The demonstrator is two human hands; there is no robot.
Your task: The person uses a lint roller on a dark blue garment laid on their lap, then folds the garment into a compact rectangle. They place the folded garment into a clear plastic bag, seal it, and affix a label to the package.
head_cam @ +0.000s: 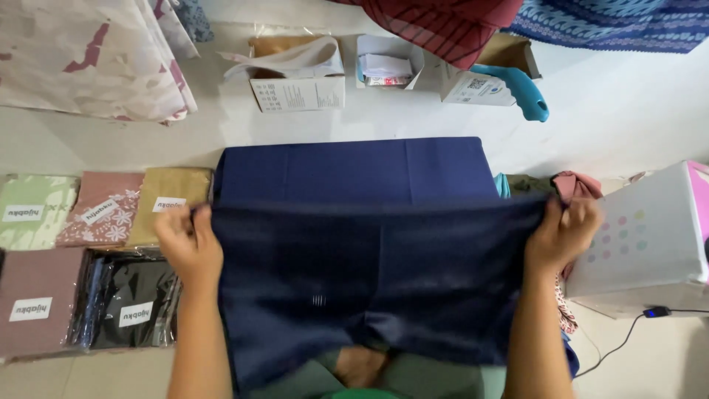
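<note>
Fingers of left hand (188,244) and right hand (565,233) gripping navy cloth (369,273) by its top corners, stretching it taut above packaged scarves (88,258).

Both hands lift a navy cloth by its near fold: the left hand (188,240) pinches the left corner, the right hand (565,229) the right. The navy cloth (354,222) spreads over the pale floor (628,111). Bagged folded fabrics (81,258) lie along the left; a white box (650,236), seemingly dotted, stands right.
</note>
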